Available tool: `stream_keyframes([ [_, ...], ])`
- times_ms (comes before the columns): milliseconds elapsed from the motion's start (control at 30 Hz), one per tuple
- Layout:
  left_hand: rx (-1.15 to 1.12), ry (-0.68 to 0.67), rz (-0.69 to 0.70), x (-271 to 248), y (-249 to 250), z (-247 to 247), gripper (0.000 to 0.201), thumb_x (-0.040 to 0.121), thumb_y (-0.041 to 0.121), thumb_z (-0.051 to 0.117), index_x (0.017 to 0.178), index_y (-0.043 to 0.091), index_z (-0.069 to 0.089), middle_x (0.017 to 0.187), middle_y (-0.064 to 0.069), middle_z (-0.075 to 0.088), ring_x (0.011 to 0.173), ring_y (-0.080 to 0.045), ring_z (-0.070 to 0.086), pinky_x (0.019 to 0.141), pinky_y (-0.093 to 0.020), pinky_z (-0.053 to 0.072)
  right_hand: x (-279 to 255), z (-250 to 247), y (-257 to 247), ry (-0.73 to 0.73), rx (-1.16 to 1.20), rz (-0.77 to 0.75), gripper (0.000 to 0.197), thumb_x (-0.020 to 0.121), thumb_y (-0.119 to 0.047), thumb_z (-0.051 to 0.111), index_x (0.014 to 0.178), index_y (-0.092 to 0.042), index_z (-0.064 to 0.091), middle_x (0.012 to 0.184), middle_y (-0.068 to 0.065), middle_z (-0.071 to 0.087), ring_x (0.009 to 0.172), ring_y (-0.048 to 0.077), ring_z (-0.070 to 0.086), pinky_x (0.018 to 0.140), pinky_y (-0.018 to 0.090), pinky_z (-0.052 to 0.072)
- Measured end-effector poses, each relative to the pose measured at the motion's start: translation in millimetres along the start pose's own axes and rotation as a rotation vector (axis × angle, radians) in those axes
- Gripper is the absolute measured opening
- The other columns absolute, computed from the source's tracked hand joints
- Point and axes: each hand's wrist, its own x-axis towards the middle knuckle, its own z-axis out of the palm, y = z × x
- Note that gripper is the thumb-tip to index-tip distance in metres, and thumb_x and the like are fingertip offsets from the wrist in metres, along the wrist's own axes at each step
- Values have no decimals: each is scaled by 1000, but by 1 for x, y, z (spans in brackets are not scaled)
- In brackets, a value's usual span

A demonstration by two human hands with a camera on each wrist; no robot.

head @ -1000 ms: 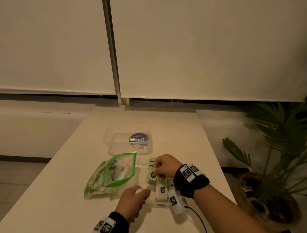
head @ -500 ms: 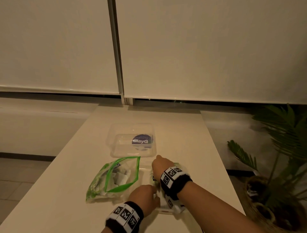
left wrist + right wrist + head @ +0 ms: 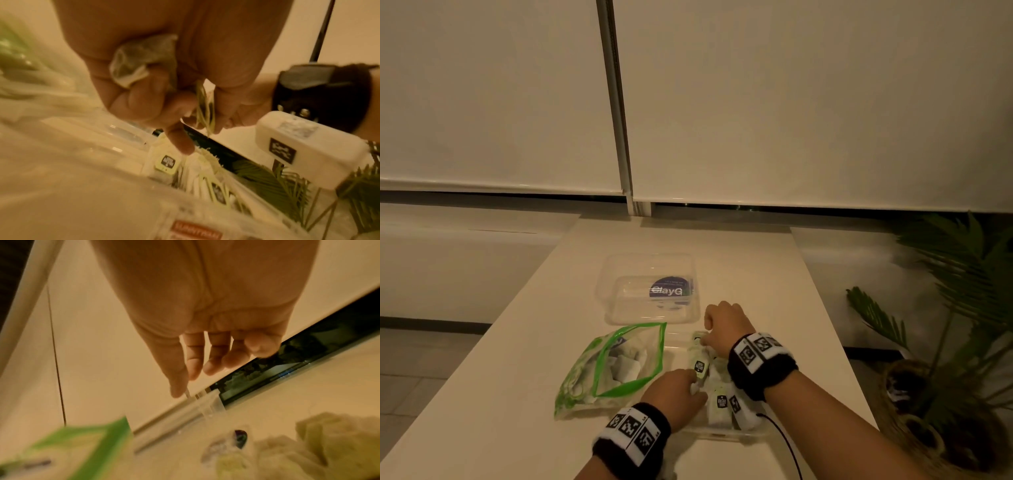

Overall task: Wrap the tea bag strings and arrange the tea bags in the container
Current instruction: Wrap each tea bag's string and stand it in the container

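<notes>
- At the left, a zip bag (image 3: 616, 366) with a green seal lies open on the table (image 3: 493, 394), with tea bags inside.
- The left hand (image 3: 674, 394) is curled around a tea bag (image 3: 141, 60) and its string, just beside the zip bag.
- A clear container (image 3: 722, 434) holds several wrapped tea bags (image 3: 717, 401).
- The right hand (image 3: 726, 325) reaches over the far end of the container, with fingers relaxed and holding nothing.
- Behind stands a clear lid (image 3: 647, 291).

Two hands: left hand (image 3: 677, 394), right hand (image 3: 724, 325). One clear container (image 3: 719, 434) under them, holding perhaps four tea bags (image 3: 717, 404). One green zip bag (image 3: 616, 366) beside the left hand. One lid (image 3: 647, 287) beyond the right hand.
</notes>
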Motion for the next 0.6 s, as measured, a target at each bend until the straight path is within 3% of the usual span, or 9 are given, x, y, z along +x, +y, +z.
stream_keyframes([
  [100, -173, 78, 37, -10, -3, -10, 18, 92, 35, 54, 83, 20, 55, 76, 5, 58, 73, -15, 54, 66, -28, 40, -16, -17, 8, 89, 294, 16, 16, 81, -25, 72, 80, -21, 56, 85, -5, 55, 81, 14, 51, 70, 27, 42],
  [167, -382, 120, 42, -18, -4, -16, 23, 93, 32, 58, 74, 21, 52, 68, 6, 58, 61, -7, 54, 61, -27, 42, -36, -24, 11, 88, 510, -27, 8, 83, -19, 70, 79, -19, 63, 78, -6, 59, 71, 9, 53, 70, 27, 46],
  [267, -863, 50, -66, -30, 5, -25, 24, 95, 32, 57, 79, 15, 50, 55, 4, 44, 43, -10, 34, 42, -24, 26, -75, -28, 5, -86, 792, -135, 7, 87, -10, 66, 93, -12, 69, 80, -6, 63, 68, 4, 54, 68, 18, 46],
  [333, -1111, -56, -116, -37, 11, -29, 24, 97, 35, 52, 84, 15, 50, 51, 3, 36, 43, -12, 26, 42, -21, 18, -96, -24, -1, -184, 878, -205, 19, 83, -11, 72, 101, -17, 68, 82, -7, 60, 69, 6, 53, 65, 18, 45],
  [467, -1316, -196, -134, -44, 19, -33, 36, 90, 50, 57, 92, 14, 60, 60, -5, 36, 46, -14, 25, 44, -19, 17, -113, -13, -6, -46, 877, -212, 22, 73, -18, 78, 92, -23, 69, 78, -10, 52, 69, 7, 48, 64, 31, 47],
  [600, -1460, -296, -131, -50, 24, -34, 40, 94, 50, 44, 90, 14, 61, 61, -6, 36, 41, -12, 29, 40, -14, 19, -120, -11, -6, -43, 1011, -124, 15, 77, -12, 75, 80, -25, 67, 62, -11, 55, 60, 11, 50, 57, 29, 43],
])
